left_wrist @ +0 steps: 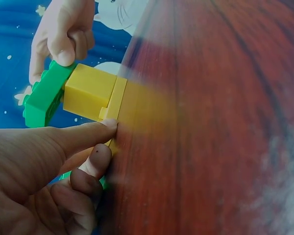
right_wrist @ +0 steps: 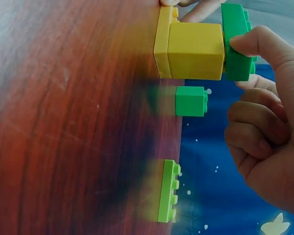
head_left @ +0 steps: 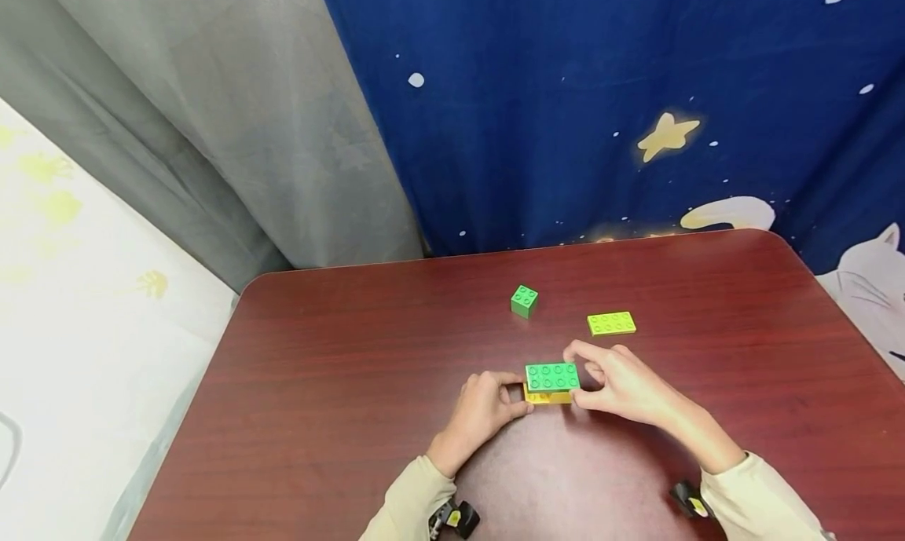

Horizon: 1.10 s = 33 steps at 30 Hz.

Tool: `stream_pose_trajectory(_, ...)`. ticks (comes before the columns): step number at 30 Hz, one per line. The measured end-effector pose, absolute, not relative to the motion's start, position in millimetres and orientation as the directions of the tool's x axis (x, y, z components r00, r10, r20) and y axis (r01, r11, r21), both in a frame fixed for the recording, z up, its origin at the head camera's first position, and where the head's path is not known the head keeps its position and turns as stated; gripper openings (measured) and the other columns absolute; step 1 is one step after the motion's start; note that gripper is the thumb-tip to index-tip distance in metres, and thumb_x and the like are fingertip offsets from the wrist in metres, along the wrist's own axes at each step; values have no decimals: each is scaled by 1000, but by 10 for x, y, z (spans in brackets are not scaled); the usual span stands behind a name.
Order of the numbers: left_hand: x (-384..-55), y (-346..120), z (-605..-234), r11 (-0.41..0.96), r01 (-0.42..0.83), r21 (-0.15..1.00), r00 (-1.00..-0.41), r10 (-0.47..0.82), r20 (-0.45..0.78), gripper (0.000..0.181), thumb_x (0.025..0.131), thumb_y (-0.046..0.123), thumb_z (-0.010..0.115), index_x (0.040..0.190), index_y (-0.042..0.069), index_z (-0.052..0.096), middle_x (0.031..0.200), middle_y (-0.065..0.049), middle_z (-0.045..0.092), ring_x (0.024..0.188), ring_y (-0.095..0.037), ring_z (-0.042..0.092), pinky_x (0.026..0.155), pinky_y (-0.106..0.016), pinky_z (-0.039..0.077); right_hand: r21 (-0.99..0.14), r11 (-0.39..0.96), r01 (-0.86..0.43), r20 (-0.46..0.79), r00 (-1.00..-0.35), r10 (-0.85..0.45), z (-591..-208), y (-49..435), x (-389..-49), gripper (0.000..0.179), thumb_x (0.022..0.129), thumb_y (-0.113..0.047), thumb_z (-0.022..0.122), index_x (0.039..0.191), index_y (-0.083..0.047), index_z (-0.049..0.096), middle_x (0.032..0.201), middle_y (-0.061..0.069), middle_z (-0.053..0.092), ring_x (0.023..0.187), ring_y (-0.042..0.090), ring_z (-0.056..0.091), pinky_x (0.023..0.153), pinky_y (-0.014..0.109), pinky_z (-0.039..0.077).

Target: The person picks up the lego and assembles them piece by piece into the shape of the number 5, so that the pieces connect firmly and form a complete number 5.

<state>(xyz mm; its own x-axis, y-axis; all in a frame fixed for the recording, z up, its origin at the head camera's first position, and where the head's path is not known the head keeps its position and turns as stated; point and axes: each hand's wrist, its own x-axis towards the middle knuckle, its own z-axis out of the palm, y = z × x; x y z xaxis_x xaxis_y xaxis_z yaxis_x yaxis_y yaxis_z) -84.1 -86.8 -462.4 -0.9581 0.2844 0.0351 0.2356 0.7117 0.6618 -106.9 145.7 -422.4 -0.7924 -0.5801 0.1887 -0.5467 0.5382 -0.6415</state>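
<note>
Low at the centre of the head view, my left hand (head_left: 481, 407) pinches one end of a thin yellow building-block plate (left_wrist: 117, 95) lying on the table. On that plate stands a taller yellow building block (right_wrist: 196, 51), leaving some plate studs bare on the left. Above the block, my right hand (head_left: 629, 388) holds a long green building block (head_left: 551, 378) between thumb and fingers. This green block sits slightly tilted over the yellow one, with a narrow gap showing between them; whether its underside touches the studs I cannot tell.
Farther back on the reddish-brown table (head_left: 353, 329) lies a small square green block (head_left: 524, 301). A flat lime-green plate (head_left: 612, 323) lies beyond my right hand. Behind the table's far edge hang a grey curtain (head_left: 283, 133) and a blue starry one (head_left: 530, 117).
</note>
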Motion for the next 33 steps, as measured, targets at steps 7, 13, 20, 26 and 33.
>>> stream_pose_trajectory(7,-814,-892,-4640,711,238,662,-957,288,35,35,73,24,80,104,9,72,50,13,48,44,3,43,43,-17,36,-647,530,-549,171,-781,-600,-4229,1406,-1080,35,69,-10,74,97,-22,55,53,-16,23,46,-2,19,45,17,19)
stream_pose_trajectory(13,-840,-888,-4635,714,232,661,-955,296,16,36,74,25,79,106,9,71,50,12,48,43,2,43,42,-17,36,-640,547,-540,125,-775,-620,-4176,1393,-1110,30,72,-10,72,95,-20,56,50,-15,25,45,0,19,45,18,18)
stream_pose_trajectory(20,-901,-926,-4573,598,380,706,-909,384,164,50,72,23,81,116,6,64,74,3,60,55,-4,51,52,-14,41,-615,571,-543,128,-784,-607,-4156,1395,-1144,31,71,-10,72,94,-21,55,50,-15,24,47,0,18,45,18,17)
stream_pose_trajectory(26,-891,-934,-4463,504,510,697,-849,424,315,55,73,26,80,121,7,60,95,-2,59,72,-15,52,63,-24,45,-612,584,-534,134,-797,-589,-4150,1390,-1143,31,68,-12,72,91,-22,53,49,-15,27,46,0,20,45,19,18)
stream_pose_trajectory(33,-857,-890,-4502,532,509,676,-858,373,353,34,77,28,77,106,12,67,78,1,60,70,-16,51,63,-21,40,-655,555,-513,133,-801,-583,-4194,1410,-1106,31,69,-13,71,92,-25,53,50,-16,23,46,-1,18,45,18,18)
